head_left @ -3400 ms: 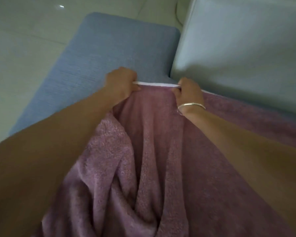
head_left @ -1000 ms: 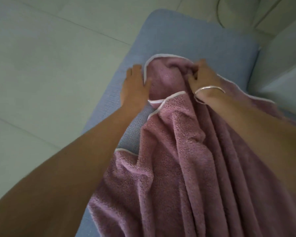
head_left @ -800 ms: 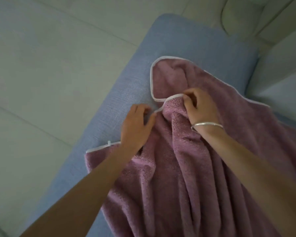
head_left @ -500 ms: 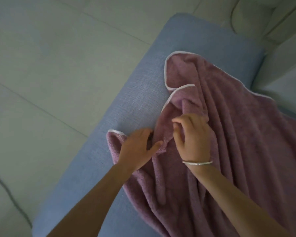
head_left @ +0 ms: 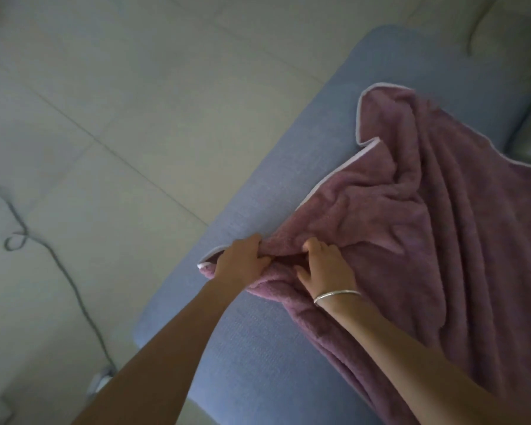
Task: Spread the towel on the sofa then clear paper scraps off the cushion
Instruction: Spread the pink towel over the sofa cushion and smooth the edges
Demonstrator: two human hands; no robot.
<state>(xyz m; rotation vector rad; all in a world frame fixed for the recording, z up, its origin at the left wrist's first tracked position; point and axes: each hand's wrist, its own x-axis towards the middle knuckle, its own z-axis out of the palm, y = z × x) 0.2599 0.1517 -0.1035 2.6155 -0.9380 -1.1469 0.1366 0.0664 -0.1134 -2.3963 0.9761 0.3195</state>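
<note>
Since before, both were drawn back: the corner of the soft purple white-edged towel [head_left: 442,225] is gripped by the left hand [head_left: 241,262], a fold by curled fingers of the right hand [head_left: 325,268] — towel bunched on the blue fabric sofa cushion [head_left: 288,179].

Bare cushion [head_left: 258,348] lies open left of and nearer than the rumpled towel [head_left: 457,256], which covers its right side

A grey cable [head_left: 75,294] trails across the pale tiled floor [head_left: 154,96], looped once.
</note>
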